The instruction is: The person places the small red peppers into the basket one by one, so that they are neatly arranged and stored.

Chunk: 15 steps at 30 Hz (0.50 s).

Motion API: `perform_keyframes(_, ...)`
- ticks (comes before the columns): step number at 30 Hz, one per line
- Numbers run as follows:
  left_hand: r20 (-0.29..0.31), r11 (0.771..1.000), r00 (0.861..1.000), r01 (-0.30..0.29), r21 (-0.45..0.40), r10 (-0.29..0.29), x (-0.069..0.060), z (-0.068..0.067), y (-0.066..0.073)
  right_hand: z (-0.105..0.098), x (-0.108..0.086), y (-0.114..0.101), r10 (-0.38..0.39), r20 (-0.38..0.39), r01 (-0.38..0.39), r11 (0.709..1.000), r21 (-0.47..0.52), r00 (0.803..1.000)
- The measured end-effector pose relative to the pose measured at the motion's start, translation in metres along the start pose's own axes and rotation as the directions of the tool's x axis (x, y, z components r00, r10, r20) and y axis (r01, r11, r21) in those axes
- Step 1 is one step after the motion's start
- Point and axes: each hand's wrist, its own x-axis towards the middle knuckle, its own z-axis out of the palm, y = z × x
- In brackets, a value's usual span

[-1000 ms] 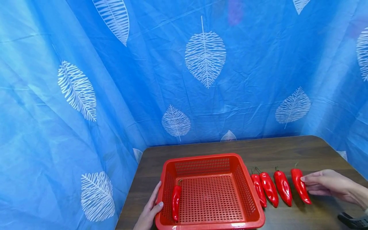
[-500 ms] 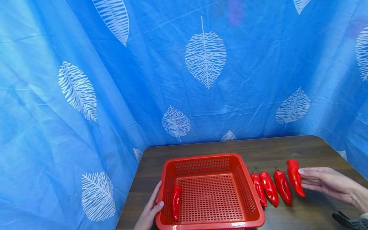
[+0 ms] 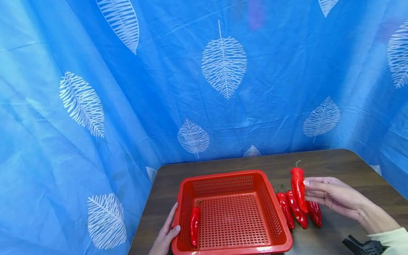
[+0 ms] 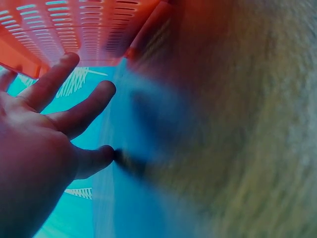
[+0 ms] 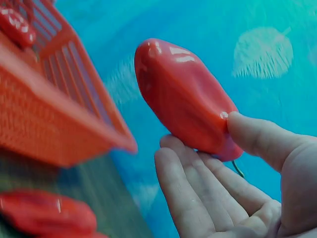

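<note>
A red pepper (image 3: 298, 187) is pinched between thumb and fingers of the right hand (image 3: 338, 198), raised over the peppers on the table; in the right wrist view the held pepper (image 5: 185, 99) shows a green stem near the fingers. The left hand (image 3: 166, 232) rests against the left wall of the red basket (image 3: 232, 249), thumb at its rim. From the left wrist camera, the left hand's (image 4: 54, 114) fingers are spread by the basket's slotted wall (image 4: 74, 29). Inside the basket, one red pepper (image 3: 194, 226) lies along the left side.
Right of the basket lie a red pepper (image 3: 285, 209), another beside it (image 3: 296, 210) and a third (image 3: 315, 213), partly covered by the raised one. They sit on a dark wooden table (image 3: 328, 161). A blue leaf-patterned cloth (image 3: 271, 81) hangs behind.
The right hand has lifted the rightmost pepper off the table and carried it left, over the other peppers. The left hand stays at the basket. The head view has shifted slightly.
</note>
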Motion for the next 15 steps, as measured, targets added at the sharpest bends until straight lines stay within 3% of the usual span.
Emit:
perform_keyframes(10, 0.017, 0.999, 1.000, -0.004, -0.035, 0.005, -0.001, -0.002, -0.001, 0.067, 0.049, 0.001, -0.058, 0.008, 0.059, 0.996, -0.065, 0.998)
perform_keyframes(15, 0.013, 1.000, 1.000, -0.007, -0.009, 0.007, 0.001, -0.003, -0.001, 0.100, 0.077, 0.003, -0.040, -0.035, 0.036, 0.994, -0.106, 0.999)
